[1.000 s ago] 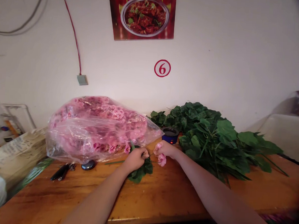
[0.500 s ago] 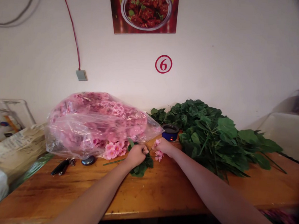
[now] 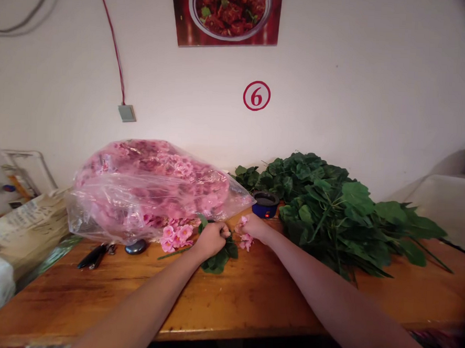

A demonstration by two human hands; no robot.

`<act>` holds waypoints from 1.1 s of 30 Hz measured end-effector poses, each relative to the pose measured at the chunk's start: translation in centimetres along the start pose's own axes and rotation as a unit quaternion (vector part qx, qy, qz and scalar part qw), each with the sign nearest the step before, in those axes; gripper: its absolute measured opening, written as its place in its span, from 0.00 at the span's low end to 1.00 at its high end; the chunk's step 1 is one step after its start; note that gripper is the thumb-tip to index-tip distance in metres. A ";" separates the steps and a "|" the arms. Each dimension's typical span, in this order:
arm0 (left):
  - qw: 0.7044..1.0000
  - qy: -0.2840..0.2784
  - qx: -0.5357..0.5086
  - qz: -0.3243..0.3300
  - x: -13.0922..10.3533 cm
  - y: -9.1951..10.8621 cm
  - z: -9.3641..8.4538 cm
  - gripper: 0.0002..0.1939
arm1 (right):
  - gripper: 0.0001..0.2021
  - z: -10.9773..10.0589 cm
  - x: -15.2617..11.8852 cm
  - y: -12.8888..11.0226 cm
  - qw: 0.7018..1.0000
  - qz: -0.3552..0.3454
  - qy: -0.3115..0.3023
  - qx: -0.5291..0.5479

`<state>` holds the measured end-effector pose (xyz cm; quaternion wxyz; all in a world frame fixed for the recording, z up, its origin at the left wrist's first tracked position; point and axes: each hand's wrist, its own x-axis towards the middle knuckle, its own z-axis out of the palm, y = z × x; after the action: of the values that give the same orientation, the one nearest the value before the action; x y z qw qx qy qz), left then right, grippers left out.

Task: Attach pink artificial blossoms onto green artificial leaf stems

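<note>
My left hand (image 3: 213,237) is closed around a green leafy stem (image 3: 216,262); its leaves spread out below the fingers and the bare stalk points left. Close by on the right, my right hand (image 3: 255,228) pinches a pink artificial flower (image 3: 245,241), held just beside the leaves. The gap between the two is small, and whether they touch I cannot tell. Loose pink blossoms (image 3: 176,235) lie left of my left hand, at the mouth of a clear plastic bag (image 3: 108,198) full of pink flowers. Just behind my right hand stands a small blue pot (image 3: 265,205) with a red light.
A large heap of green leaf stems (image 3: 328,216) covers the table's back right. Toward the left lie a dark rounded object (image 3: 135,247) and black-handled keys or a tool (image 3: 92,256). A brown sack (image 3: 20,224) stands left of the wooden table (image 3: 248,296).
The camera view has shifted slightly. Both hands keep their grips, and the pink flower stays close to the leafy stem with little visible movement.
</note>
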<state>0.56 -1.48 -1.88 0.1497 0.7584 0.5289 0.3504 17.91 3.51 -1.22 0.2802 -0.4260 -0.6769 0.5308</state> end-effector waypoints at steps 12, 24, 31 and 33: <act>0.995 -0.065 -0.035 0.063 0.0 1.4 -2.4 0.09 | 0.09 -2.2 -1.5 -2.7 0.999 -0.019 -0.025 -0.017; 0.991 -0.034 -0.090 0.098 -0.2 3.0 -4.1 0.12 | 0.13 -3.0 -2.6 -4.3 0.997 -0.040 0.018 0.070; 0.992 -0.020 -0.063 0.109 -0.1 2.5 -4.9 0.10 | 0.15 -3.4 -1.5 -3.3 0.993 -0.055 0.026 0.101; 0.993 -0.021 -0.040 0.112 -0.1 2.6 -5.3 0.10 | 0.15 -3.5 -1.7 -3.5 0.991 -0.058 0.040 0.110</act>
<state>-1.30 -3.39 3.40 0.1507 0.8132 0.4230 0.3702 20.65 3.48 3.22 0.3830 -0.3736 -0.6259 0.5675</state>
